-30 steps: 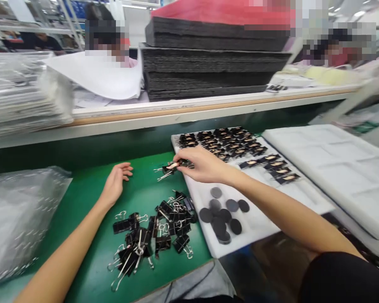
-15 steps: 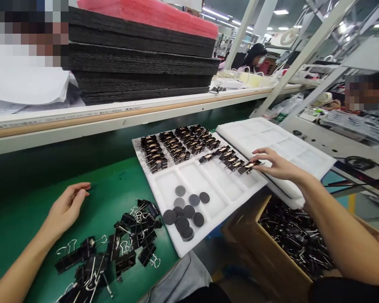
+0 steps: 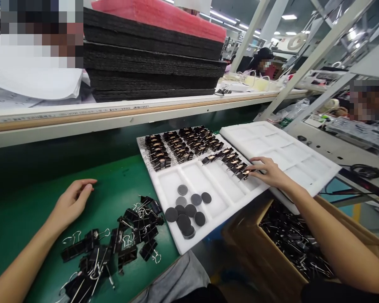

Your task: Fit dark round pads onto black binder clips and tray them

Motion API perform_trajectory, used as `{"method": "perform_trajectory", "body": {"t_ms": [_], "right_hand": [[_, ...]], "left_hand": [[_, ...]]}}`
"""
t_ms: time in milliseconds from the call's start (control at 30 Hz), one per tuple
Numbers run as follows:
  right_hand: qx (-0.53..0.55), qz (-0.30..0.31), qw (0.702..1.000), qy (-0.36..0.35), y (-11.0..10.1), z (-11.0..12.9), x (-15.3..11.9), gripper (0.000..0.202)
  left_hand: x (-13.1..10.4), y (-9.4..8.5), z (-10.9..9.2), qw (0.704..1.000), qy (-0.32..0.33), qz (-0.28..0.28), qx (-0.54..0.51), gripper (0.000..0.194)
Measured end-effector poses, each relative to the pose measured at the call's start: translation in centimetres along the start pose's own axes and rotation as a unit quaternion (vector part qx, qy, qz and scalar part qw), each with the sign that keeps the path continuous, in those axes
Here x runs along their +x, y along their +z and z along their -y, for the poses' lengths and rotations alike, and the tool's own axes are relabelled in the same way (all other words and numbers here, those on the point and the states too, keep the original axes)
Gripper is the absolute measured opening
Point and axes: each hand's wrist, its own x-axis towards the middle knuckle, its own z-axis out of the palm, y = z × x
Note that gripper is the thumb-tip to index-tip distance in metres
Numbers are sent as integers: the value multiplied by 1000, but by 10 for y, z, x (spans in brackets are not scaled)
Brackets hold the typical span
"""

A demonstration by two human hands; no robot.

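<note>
My right hand (image 3: 268, 172) is at the right side of a white foam tray (image 3: 172, 179), its fingertips closed on a black binder clip (image 3: 243, 174) at the front end of a row. Several rows of binder clips (image 3: 158, 152) with light-coloured pieces in their jaws fill the tray's back compartments. Dark round discs (image 3: 190, 211) lie loose on the tray's front left part. Over the green table my left hand (image 3: 72, 202) holds nothing, fingers stretched and thumb slightly apart. Next to it lies a pile of loose binder clips (image 3: 126, 248) with silver handles.
A second white foam tray (image 3: 271, 139) adjoins on the right. Below it stands a cardboard box (image 3: 259, 227) of black clips (image 3: 298, 240). Stacked black foam sheets (image 3: 154, 63) and papers (image 3: 34, 80) sit on the shelf (image 3: 113, 115) behind. Other people are in the background.
The view has shifted slightly. My right hand's fingers have come down closer around the clip at the row's front end. My left hand stays much the same.
</note>
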Motion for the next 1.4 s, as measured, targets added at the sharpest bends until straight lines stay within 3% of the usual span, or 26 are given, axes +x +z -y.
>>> {"method": "perform_trajectory", "body": {"t_ms": [333, 533, 633, 667, 767, 900, 967, 1000, 1067, 1133, 1167, 1233, 1400], "right_hand": [[39, -1, 999, 1, 0, 4, 3, 39], [-58, 66, 996, 25, -28, 23, 10, 26], [-146, -18, 989, -2, -50, 73, 19, 24], [-146, -50, 987, -37, -55, 98, 24, 26], [-38, -46, 978, -200, -58, 192, 43, 29], [78, 110, 918, -373, -29, 316, 71, 29], [92, 184, 891, -405, -5, 362, 86, 27], [91, 217, 880, -414, 7, 380, 94, 27], [81, 269, 859, -428, 27, 408, 111, 32], [60, 312, 842, -437, 41, 428, 124, 30], [51, 328, 836, -437, 46, 435, 129, 25], [46, 353, 827, -435, 50, 444, 134, 18], [97, 341, 815, -458, 57, 443, 135, 17]], "left_hand": [[-1, 1, 7, 999, 37, 16, 11, 38], [3, 6, 11, 998, 67, 6, 11, 42], [3, 7, 8, 997, 69, -5, -15, 49], [2, 8, 6, 997, 65, -11, -31, 50], [-2, 11, 0, 992, 46, -42, -114, 48], [-7, 13, -3, 976, 24, -59, -210, 43], [-7, 5, -3, 977, 12, -18, -214, 42], [-7, -3, -4, 977, 15, 30, -211, 41], [-8, -24, -7, 963, 20, 196, -183, 38], [-13, -47, -14, 922, 9, 365, -125, 37], [-16, -56, -18, 903, -2, 422, -84, 40], [-23, -67, -29, 886, -26, 463, 15, 39], [-34, -62, -48, 887, 21, 437, 147, 16]]}}
